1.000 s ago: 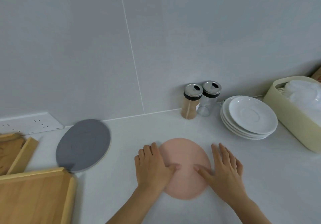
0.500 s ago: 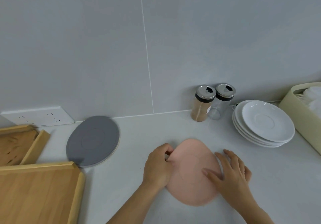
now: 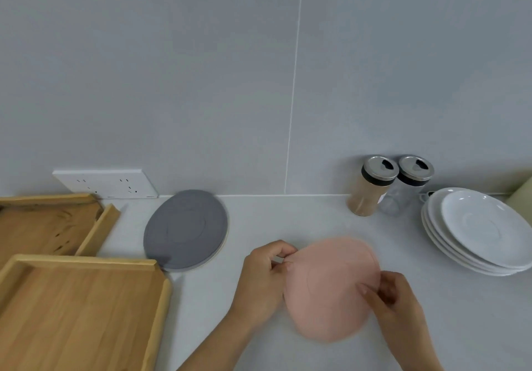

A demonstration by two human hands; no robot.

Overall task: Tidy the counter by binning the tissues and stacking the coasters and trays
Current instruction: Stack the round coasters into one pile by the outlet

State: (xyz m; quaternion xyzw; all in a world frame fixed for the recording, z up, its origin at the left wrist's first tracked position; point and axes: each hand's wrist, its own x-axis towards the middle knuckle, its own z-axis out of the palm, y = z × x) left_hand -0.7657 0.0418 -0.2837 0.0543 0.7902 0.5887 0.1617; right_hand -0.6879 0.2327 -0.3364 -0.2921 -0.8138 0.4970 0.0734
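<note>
A round pink coaster (image 3: 328, 287) is on the white counter in front of me, its left edge slightly raised. My left hand (image 3: 263, 278) pinches that left edge between thumb and fingers. On the coaster's right edge my right hand (image 3: 394, 301) grips with curled fingers. A round grey coaster (image 3: 185, 229) lies flat to the left, near the wall. Two wooden trays sit at the left: a near one (image 3: 72, 313) and a far one (image 3: 43, 224) behind it. No tissues are in view.
Two shaker jars (image 3: 371, 186) stand by the wall at the right. A stack of white saucers (image 3: 478, 232) lies beside them, and the corner of a cream bin (image 3: 522, 195) shows at the right edge. A wall socket (image 3: 106, 183) sits above the far tray.
Both hands went from lying flat on the pink coaster to gripping its edges; its left edge has lifted. The view has shifted left, so the cream bin is nearly out of frame.
</note>
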